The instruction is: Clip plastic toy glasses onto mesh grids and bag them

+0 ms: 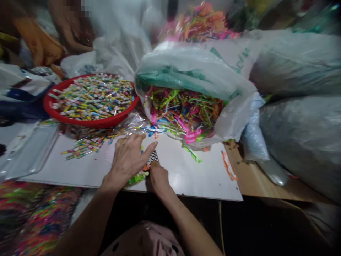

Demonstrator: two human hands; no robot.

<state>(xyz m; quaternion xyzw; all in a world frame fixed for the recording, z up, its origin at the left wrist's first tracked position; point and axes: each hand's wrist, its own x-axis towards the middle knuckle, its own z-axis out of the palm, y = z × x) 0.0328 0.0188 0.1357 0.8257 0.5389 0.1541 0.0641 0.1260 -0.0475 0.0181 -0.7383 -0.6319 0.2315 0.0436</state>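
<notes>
Green lettering on white plastic bag [241,58], illegible.

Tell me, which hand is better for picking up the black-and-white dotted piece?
Probably the left hand: it lies open, with its forefinger right beside the dotted piece. The right hand is curled down over the green and orange scraps, so it looks busier.

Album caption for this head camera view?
Left hand and right hand working near a red bowl of wrapped sticks.
</notes>
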